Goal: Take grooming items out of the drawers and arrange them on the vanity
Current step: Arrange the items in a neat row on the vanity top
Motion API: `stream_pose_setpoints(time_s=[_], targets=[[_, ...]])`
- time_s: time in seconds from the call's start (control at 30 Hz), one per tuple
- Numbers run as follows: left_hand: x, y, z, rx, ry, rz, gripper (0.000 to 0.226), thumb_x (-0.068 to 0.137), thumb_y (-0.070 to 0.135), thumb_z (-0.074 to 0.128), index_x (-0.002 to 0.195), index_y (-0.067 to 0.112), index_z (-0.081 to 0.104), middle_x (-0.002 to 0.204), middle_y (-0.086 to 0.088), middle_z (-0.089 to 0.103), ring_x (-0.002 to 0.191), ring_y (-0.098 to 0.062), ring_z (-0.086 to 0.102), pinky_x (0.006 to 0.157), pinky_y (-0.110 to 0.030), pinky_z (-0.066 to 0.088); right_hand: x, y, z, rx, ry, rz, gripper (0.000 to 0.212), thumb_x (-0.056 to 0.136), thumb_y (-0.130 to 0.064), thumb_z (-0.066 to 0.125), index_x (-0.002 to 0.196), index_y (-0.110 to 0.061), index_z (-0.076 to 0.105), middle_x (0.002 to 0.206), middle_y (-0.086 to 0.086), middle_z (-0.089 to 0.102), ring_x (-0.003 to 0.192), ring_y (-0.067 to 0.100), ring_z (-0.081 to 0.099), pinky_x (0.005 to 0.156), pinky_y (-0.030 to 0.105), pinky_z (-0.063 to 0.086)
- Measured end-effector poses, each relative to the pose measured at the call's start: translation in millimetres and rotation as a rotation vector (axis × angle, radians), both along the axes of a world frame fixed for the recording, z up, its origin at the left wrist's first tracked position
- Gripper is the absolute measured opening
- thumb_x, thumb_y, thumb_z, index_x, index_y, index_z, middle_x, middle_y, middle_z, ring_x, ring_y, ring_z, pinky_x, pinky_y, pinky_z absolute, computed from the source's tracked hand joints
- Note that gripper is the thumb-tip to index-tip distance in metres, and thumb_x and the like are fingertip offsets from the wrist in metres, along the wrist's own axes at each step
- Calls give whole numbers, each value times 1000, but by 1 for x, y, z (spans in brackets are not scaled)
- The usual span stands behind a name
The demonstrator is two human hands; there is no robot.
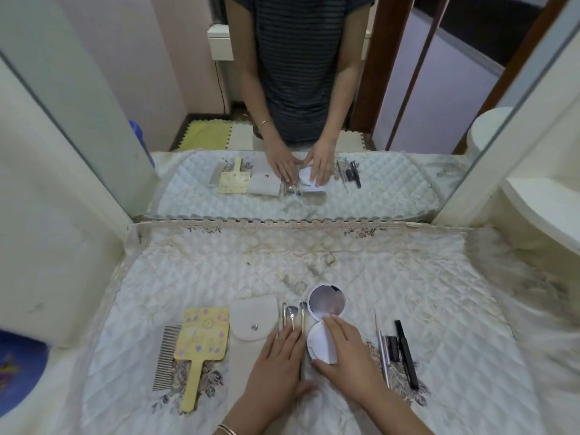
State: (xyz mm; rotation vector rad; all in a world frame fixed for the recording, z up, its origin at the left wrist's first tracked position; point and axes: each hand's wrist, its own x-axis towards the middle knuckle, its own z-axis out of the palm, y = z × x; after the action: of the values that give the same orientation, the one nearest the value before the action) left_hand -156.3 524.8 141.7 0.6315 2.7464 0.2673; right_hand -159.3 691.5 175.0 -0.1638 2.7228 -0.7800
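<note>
A: Where does the compact [324,324] sit, and which way does it run?

B: On the quilted vanity cloth [194,268], near the front edge, just right of centre. It lies hinged open, its long axis running away from the person toward the wall mirror [295,105] — the round mirrored lid at the far end, face up, the white base at the near end.

A: And the hands?

B: The right hand [348,356] rests over the base with fingers spread, thumb at the near rim, a fingertip touching the edge by the hinge; not closed around it. The left hand [279,359] lies flat, fingers together, on the handles of the small brushes [293,312], gripping nothing.

A: The brushes point where?

B: Heads away from the person, parallel, between the beige snap pouch [252,318] and the compact.

A: What else?

B: At left a metal comb [166,356] beside a yellow paddle brush [201,343], handle toward the person. At right, slim metal tools [383,353] and black pencils [406,353] — all lengthwise too.
</note>
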Motion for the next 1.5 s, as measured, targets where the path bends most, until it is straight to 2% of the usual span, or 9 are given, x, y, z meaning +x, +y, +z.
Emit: stream_pose_setpoints(time_s=[0.13, 0.23, 0.37, 0.47, 0.8, 0.93, 1.1, 1.37, 1.5], targets=[[-5, -10, 10, -32, 57, -79, 64, 74, 62, 29, 108, 25, 68, 111, 11, 70, 108, -8, 63, 110, -28, 18, 3, 1, 1, 13, -23, 10, 80, 80, -43, 60, 145, -21, 18, 154, -1, 16, 141, 16, 15, 114, 23, 16], [-6, -14, 12, -5, 32, -91, 71, 69, 58, 31, 123, 21, 59, 126, 4, 62, 118, -14, 58, 105, -33, 38, 4, 2, 2, 5, -29, 7, 81, 81, -41, 62, 145, -22, 18, 154, -2, 15, 141, 17, 15, 114, 24, 16], [-3, -7, 24, -16, 38, -110, 71, 88, 48, 41, 147, 17, 15, 157, 1, 14, 145, -16, 10, 118, -33, 4, 4, 1, 4, 4, -40, -2, 81, 79, -39, 64, 145, -21, 21, 154, 0, 18, 141, 18, 16, 114, 26, 18], [0, -5, 29, -43, 12, -77, 73, 91, 50, 40, 148, 19, 6, 158, 4, 3, 145, -12, -1, 117, -30, -6, 5, 1, 6, 3, -47, -8, 80, 79, -39, 65, 144, -20, 22, 153, 0, 20, 140, 18, 17, 114, 27, 18], [-8, -11, 33, -57, -82, -128, 78, 88, 43, 49, 148, 18, 6, 158, 2, 5, 145, -14, 1, 118, -32, -2, 8, 2, 6, -6, -83, -22, 81, 78, -39, 65, 144, -23, 22, 154, -1, 18, 140, 18, 17, 114, 29, 20], [-6, -5, 34, -40, 39, -103, 88, 59, 61, 72, 131, 17, 49, 137, 1, 51, 129, -14, 46, 107, -31, 36, 9, 2, 7, -12, -81, -36, 80, 78, -38, 66, 144, -23, 23, 154, -2, 19, 140, 17, 17, 114, 29, 21], [1, -2, 26, 31, -5, -22, 79, 86, 48, 50, 147, 19, 10, 156, 5, 12, 145, -13, 4, 117, -30, -1, 10, 1, 5, -23, -57, -71, 80, 78, -38, 65, 144, -21, 24, 153, -1, 21, 140, 16, 18, 114, 27, 19], [-2, -6, 28, 20, -20, -65, 74, 88, 38, 52, 147, 17, 14, 154, 3, 18, 144, -17, 6, 118, -31, 2, 11, 5, 4, -39, -76, -62, 79, 78, -37, 66, 144, -22, 25, 154, -2, 20, 140, 16, 18, 114, 29, 21], [-1, -9, 24, 18, 48, -103, 87, 54, 60, 73, 128, 21, 48, 125, 8, 59, 121, -16, 53, 102, -24, 41, 13, 4, 4, -36, -78, -53, 80, 78, -37, 66, 144, -22, 24, 154, -2, 18, 141, 16, 17, 115, 28, 20]])
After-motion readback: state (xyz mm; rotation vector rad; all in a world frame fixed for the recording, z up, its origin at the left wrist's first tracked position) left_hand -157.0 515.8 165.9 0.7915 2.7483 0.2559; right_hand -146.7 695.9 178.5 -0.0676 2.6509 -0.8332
